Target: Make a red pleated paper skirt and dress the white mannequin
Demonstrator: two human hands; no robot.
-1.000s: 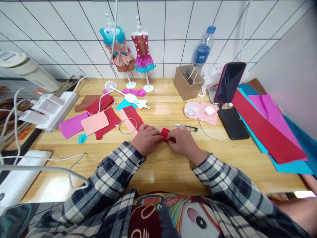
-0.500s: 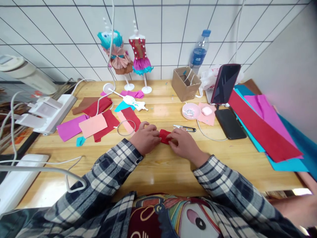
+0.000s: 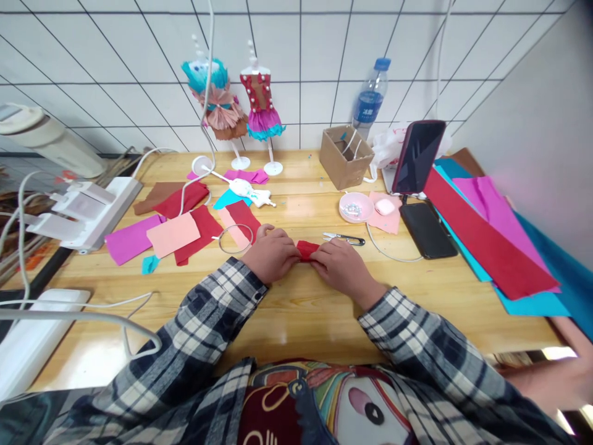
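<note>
Covering both forearms, the checked sleeves [image 3: 204, 312] are nearest, above the wooden surface [image 3: 296, 334]. A little farther, the left hand [image 3: 275, 254] and the right hand [image 3: 343, 270] hold a small red piece [image 3: 307, 250] between them. The left grip is closed on its left end, and the right grip is closed on its right end. I cannot tell whether the piece touches the surface. Just beyond the right hand lie the snips [image 3: 353, 240], with blades toward the left. Leftward of the left hand, coloured scraps [image 3: 173, 235] overlap one another. Farther, on the right side, a pink dish [image 3: 369, 210] contains small shiny bits. Behind it stands an open box [image 3: 340, 167]. At the back, two dressed figures [image 3: 264, 122] stand before the tiled wall [image 3: 319, 55], and a bottle [image 3: 369, 104] is behind the box.
</note>
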